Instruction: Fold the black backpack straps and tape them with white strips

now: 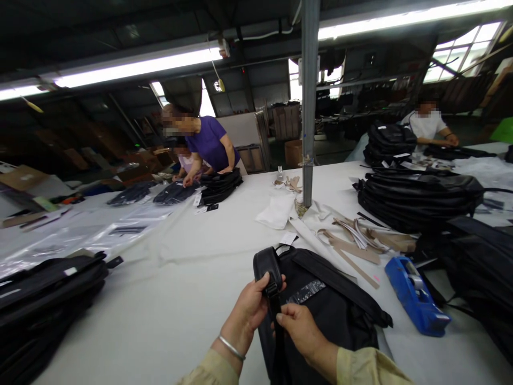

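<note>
A black backpack (328, 310) lies flat on the white table (180, 299) right in front of me. My left hand (250, 305) is closed around its padded shoulder strap (267, 270) near the buckle. My right hand (298, 326) pinches the thin webbing strap just below that buckle. A metal bangle sits on my left wrist. Both sleeves are beige.
A blue tape dispenser (417, 297) lies right of the backpack, with paper strips (356, 243) behind it. Stacks of black bags (417, 195) sit at right, another stack (44, 299) at left. A metal pole (309, 101) rises mid-table. Three people work at the far side.
</note>
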A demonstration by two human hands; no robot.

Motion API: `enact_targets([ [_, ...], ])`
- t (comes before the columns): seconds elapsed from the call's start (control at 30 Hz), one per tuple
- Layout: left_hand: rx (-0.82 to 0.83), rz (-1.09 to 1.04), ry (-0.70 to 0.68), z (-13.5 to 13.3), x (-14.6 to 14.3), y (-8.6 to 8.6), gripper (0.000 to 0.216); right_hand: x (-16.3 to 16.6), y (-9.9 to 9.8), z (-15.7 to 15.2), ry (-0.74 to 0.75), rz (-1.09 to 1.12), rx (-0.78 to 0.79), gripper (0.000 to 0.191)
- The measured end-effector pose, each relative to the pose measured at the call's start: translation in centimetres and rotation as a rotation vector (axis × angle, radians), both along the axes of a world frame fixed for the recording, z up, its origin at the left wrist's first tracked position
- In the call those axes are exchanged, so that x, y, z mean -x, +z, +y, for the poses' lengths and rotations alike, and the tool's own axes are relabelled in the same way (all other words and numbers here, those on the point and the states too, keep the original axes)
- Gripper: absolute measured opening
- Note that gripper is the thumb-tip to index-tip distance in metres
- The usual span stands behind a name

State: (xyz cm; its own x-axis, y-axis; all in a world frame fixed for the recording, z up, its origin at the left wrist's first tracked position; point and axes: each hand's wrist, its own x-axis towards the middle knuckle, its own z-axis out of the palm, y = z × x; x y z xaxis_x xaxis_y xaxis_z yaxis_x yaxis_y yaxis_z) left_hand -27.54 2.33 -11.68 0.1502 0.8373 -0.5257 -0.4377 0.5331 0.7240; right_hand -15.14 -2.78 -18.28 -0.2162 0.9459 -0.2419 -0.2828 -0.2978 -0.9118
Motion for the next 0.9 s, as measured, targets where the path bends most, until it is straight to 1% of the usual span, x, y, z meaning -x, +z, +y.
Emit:
enact_targets([
  [0.1, 0.014, -0.011, -0.067, 0.2, 0.3, -0.1, 0.04, 0.5, 1.4, 1.5, -0.067, 0.011, -0.093, 0.032],
  [0.17, 0.024, -0.003, -0.062, 0.5, 0.6, 0.2, 0.041, 0.6, 1.8, 2.0, -0.042, 0.035, -0.151, 0.031],
  [0.2, 0.026, 0.002, -0.042, 0.7, 0.7, 0.4, 0.04, 0.7, 1.7, 2.0, -0.012, 0.051, -0.154, 0.032],
  [0.3, -0.005, 0.012, 0.012, 1.3, 1.1, 1.6, 0.032, 0.7, 0.8, 1.2, 0.068, 0.044, -0.068, 0.037],
  [0.37, -0.026, 0.014, 0.013, 1.7, 1.1, 2.3, 0.03, 0.7, 0.7, 1.1, 0.059, -0.005, -0.026, 0.038],
  [0.4, -0.025, 0.012, 0.01, 1.8, 1.1, 2.6, 0.03, 0.7, 1.0, 1.3, 0.04, -0.028, -0.035, 0.037],
  [0.5, -0.019, -0.016, 0.02, 2.2, 0.7, 3.4, 0.031, 0.4, 2.6, 2.6, 0.009, -0.048, -0.128, 0.031],
  [0.6, -0.046, -0.019, 0.029, 2.9, 0.5, 4.4, 0.028, -0.2, 3.5, 3.2, 0.078, -0.071, -0.185, 0.024],
  [0.67, -0.074, 0.004, 0.045, 3.3, 0.4, 5.0, 0.027, -0.5, 3.3, 3.0, 0.111, -0.139, -0.191, 0.021],
  [0.8, -0.09, 0.064, 0.075, 3.7, -0.4, 5.7, 0.027, -0.3, 1.6, 2.3, 0.129, -0.453, -0.206, 0.036],
  [0.83, -0.093, 0.084, 0.074, 3.8, -0.5, 5.7, 0.027, -0.2, 1.1, 2.3, 0.166, -0.528, -0.2, 0.038],
  [0.9, -0.12, 0.179, 0.084, 4.4, -0.4, 5.8, 0.028, -0.4, 0.1, 2.3, 0.305, -0.642, -0.16, 0.037],
])
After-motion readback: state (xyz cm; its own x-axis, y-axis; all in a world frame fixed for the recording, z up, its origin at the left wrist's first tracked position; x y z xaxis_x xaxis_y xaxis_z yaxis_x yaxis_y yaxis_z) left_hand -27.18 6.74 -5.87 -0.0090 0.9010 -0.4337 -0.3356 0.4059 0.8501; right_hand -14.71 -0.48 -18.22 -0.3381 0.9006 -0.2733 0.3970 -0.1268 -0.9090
